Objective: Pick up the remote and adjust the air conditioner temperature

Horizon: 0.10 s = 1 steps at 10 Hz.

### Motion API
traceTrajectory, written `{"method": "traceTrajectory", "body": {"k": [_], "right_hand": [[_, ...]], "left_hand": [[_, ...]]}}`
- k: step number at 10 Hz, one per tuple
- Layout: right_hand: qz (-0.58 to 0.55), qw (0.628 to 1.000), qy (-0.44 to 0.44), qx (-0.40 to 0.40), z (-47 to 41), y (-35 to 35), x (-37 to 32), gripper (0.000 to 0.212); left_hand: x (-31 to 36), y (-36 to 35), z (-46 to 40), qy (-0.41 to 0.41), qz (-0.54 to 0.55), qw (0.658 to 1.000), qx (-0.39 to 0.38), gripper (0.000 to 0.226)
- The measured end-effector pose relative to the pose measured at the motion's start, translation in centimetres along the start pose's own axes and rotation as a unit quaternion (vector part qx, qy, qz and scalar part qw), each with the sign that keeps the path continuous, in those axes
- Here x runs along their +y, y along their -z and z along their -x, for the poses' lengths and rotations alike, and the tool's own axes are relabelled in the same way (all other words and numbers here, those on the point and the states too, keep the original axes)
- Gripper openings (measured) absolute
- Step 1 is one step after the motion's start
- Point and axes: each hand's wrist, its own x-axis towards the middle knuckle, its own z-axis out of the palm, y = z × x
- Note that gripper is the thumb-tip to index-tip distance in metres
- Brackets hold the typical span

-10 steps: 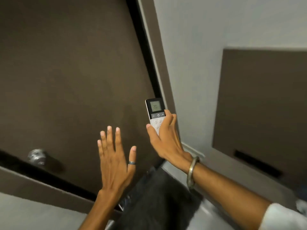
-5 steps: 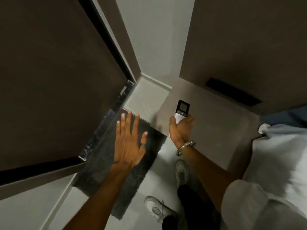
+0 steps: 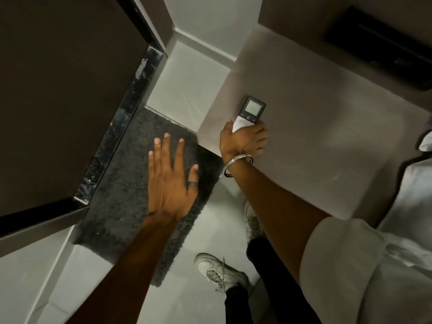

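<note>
1. Gripping the one remote (image 3: 249,115), the right hand (image 3: 243,141) has its fingers wrapped around the white lower half, so the dark upper part with its single lit screen sticks out toward 12 o'clock.
2. The remote sits at about 1 o'clock from the picture's middle, over the pale surface (image 3: 304,127) of a low cabinet; whether it touches that surface cannot be told.
3. One metal bangle (image 3: 236,164) circles the right wrist, just at 6 o'clock of the hand.
4. The left hand (image 3: 169,181) is spread flat and wide, all five fingers apart, with nothing in it. It hangs over the dark mat (image 3: 131,183) at roughly 9 o'clock from the right hand, well apart from the remote.
5. One dark ring (image 3: 193,184) sits on a finger of the left hand.
6. Two white shoes show on the pale floor (image 3: 187,307): one shoe (image 3: 218,271) at 6 o'clock with loose laces, the other shoe (image 3: 251,217) partly hidden behind the right forearm.
7. One dark door (image 3: 58,90) fills the 9 to 11 o'clock side, with a glossy black threshold strip (image 3: 121,127) along its lower edge beside the mat.
8. One dark slot (image 3: 383,40) cuts into the brown panel at 1 o'clock.
9. A white sleeve (image 3: 339,265) covers the right upper arm at 4 o'clock.
</note>
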Motion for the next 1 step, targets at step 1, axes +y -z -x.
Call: {"method": "traceTrajectory", "body": {"k": [1], "right_hand": [[0.006, 0.999, 0.036, -0.004, 1.95, 2.35, 0.27, 0.089]], "left_hand": [[0.15, 2.55, 1.64, 0.005, 0.016, 1.0, 0.017, 0.07]]}}
